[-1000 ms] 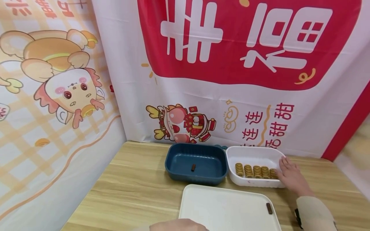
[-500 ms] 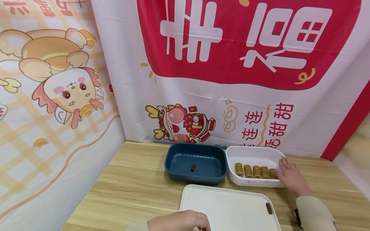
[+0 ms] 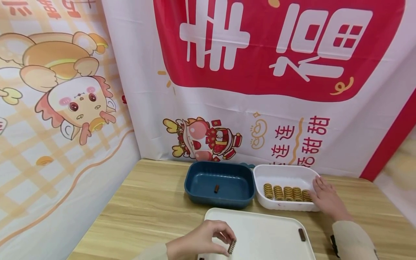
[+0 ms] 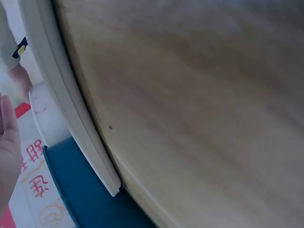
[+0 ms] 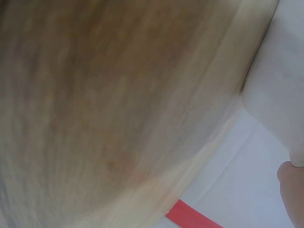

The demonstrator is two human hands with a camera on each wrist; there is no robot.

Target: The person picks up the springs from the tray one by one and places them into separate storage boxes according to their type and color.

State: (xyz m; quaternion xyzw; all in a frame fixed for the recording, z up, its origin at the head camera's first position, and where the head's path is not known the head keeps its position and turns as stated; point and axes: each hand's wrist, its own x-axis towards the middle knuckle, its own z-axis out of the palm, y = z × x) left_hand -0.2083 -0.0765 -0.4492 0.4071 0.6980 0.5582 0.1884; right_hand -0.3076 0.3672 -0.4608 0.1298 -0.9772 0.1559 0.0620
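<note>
My left hand (image 3: pixel 204 240) pinches a small brown bar with a ridged, striped side (image 3: pixel 232 247) between thumb and fingertips, over the left part of a white tray (image 3: pixel 260 231). In the left wrist view only part of that hand (image 4: pixel 8 147) shows, at the left edge. My right hand (image 3: pixel 328 198) rests on the right end of a white box (image 3: pixel 282 206), fingers fairly straight at its rim. Several stacks of round sandwich biscuits (image 3: pixel 288 194) stand in a row inside. In the right wrist view a fingertip (image 5: pixel 287 175) touches the box's outside.
Left of the white box stands a dark blue box (image 3: pixel 217 204) with one small brown piece (image 3: pixel 216 188) in it. A dark brown bar (image 3: pixel 302 234) lies by the tray's right edge. Printed cloth (image 3: pixel 208 101) hangs behind the wooden table (image 3: pixel 130 216).
My left hand has risen from the lower edge of the view and moved over the tray, bringing the pinched brown bar into sight. The right hand stays at the white box.
</note>
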